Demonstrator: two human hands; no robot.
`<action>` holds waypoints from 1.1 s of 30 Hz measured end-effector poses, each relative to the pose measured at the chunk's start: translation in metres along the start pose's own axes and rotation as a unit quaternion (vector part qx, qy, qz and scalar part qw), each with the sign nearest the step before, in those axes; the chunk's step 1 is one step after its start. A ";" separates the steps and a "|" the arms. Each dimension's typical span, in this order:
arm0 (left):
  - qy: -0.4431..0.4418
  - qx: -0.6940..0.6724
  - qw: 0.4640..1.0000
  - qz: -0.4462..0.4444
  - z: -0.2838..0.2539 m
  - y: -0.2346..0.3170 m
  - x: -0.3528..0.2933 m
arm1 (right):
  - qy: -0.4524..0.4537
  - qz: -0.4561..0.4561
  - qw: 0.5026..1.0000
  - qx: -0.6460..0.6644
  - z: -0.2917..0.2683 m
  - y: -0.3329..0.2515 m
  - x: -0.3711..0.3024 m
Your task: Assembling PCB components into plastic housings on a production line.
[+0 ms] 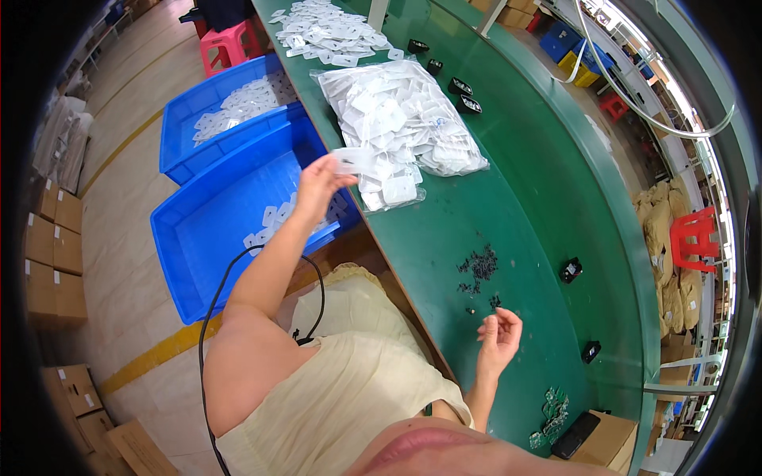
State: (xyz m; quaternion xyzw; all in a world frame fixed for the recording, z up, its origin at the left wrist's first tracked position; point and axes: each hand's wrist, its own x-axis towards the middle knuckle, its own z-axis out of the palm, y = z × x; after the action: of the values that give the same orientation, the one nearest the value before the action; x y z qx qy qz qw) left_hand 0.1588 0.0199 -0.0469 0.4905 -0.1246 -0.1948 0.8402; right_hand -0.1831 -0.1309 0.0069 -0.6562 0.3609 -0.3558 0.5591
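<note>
My left hand is closed on the edge of a flat, translucent white plastic piece, held at the left edge of the green table. Right beside it lies a clear plastic bag with many similar white pieces. My right hand hovers over the table with curled fingers and thumb close together; whatever they pinch, if anything, is too small to make out. Just beyond its fingertips are a few tiny black parts. A larger pile of small black parts lies farther off.
To the left stand two blue bins holding white pieces. More white pieces are heaped at the table's far end. Black housings sit along the right. Green circuit boards and a cardboard box are at the near right.
</note>
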 end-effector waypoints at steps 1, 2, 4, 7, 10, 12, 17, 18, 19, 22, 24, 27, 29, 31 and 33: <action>0.061 0.020 0.998 -0.011 -0.018 -0.006 0.009 | 0.027 -0.031 0.996 -0.076 -0.008 0.008 0.002; 0.099 0.039 0.994 -0.026 -0.040 -0.020 0.016 | 0.056 -0.062 0.985 -0.152 -0.015 0.015 0.003; 0.174 0.105 0.976 -0.073 -0.084 -0.053 0.024 | 0.075 -0.069 0.970 -0.222 -0.023 0.015 0.003; 0.227 0.154 0.951 -0.142 -0.119 -0.091 0.022 | 0.097 -0.064 0.931 -0.346 -0.028 0.016 -0.002; 0.278 0.134 0.931 -0.194 -0.147 -0.113 0.017 | 0.067 -0.094 0.890 -0.440 -0.033 0.027 -0.006; 0.304 0.133 0.919 -0.215 -0.153 -0.119 0.017 | 0.048 -0.129 0.866 -0.481 -0.035 0.037 -0.005; 0.355 0.182 0.875 -0.275 -0.194 -0.148 0.014 | 0.048 -0.127 0.874 -0.467 -0.028 0.040 0.001; 0.348 0.224 0.867 -0.278 -0.206 -0.157 0.012 | 0.048 -0.128 0.875 -0.465 -0.027 0.039 0.002; 0.337 0.266 0.857 -0.283 -0.206 -0.159 0.012 | 0.049 -0.109 0.883 -0.454 -0.025 0.039 0.003; 0.313 0.277 0.838 -0.352 -0.208 -0.157 0.015 | 0.056 -0.093 0.894 -0.435 -0.027 0.046 0.006; 0.307 0.301 0.840 -0.331 -0.220 -0.165 0.016 | 0.061 -0.097 0.898 -0.426 -0.027 0.049 0.008; 0.300 0.370 0.816 -0.327 -0.223 -0.162 0.016 | 0.105 -0.051 0.922 -0.370 -0.014 0.035 0.012; 0.296 0.417 0.790 -0.338 -0.220 -0.157 0.016 | 0.088 -0.066 0.898 -0.426 -0.011 0.031 0.014; 0.250 0.599 0.732 -0.207 -0.215 -0.152 0.010 | 0.078 -0.079 0.893 -0.435 -0.013 0.038 0.017; 0.282 0.582 0.749 -0.147 -0.165 -0.118 0.009 | 0.076 -0.090 0.887 -0.446 -0.019 0.051 0.021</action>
State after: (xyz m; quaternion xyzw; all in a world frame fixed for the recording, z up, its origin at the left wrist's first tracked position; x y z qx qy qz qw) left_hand 0.2086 0.0915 -0.2301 0.9292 0.1024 -0.0585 0.3502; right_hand -0.1935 -0.1643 -0.0395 -0.8368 0.4627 -0.2549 0.1439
